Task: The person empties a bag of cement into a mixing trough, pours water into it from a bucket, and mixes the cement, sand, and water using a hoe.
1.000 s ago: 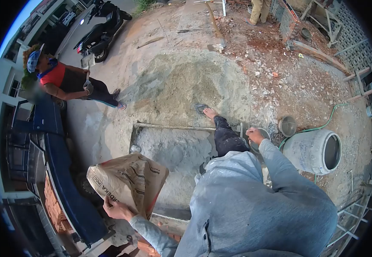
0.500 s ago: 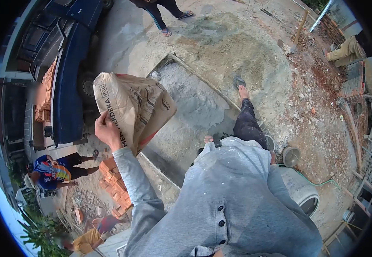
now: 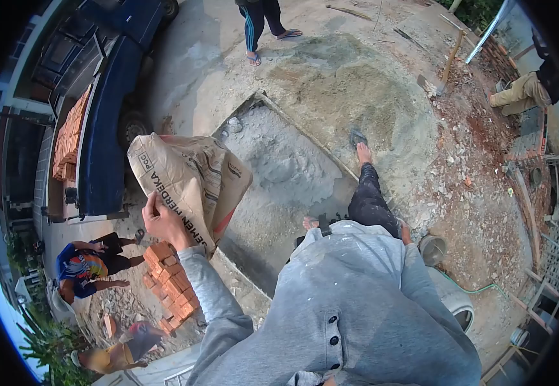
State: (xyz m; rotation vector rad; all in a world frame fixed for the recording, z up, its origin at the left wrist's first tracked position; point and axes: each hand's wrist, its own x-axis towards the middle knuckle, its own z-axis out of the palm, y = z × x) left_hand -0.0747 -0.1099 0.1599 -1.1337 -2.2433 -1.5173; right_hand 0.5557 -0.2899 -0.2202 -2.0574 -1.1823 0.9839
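My left hand point(image 3: 165, 222) is closed on the edge of a brown paper cement bag point(image 3: 192, 183), lettered "SEMEN MERDEKA". The bag looks limp and crumpled, and it hangs over the left side of a mortar trough point(image 3: 247, 273). Grey cement powder point(image 3: 279, 151) lies heaped in the trough, with a darker, wet-looking patch at its near end. Low against my right thigh is my right hand point(image 3: 405, 231), partly covered by the sleeve and leg; its fingers are not clear.
A sand pile point(image 3: 363, 83) borders the trough's far side. Bricks point(image 3: 170, 283) are stacked at left, near a blue truck point(image 3: 102, 128). A bucket point(image 3: 432, 249), a green hose point(image 3: 478, 289) and a hoe point(image 3: 450, 64) lie to the right. Several people stand around.
The bag and my left hand sit slightly lower, the bag also further left. More of my right hand shows by my thigh. The person at left has shifted posture.
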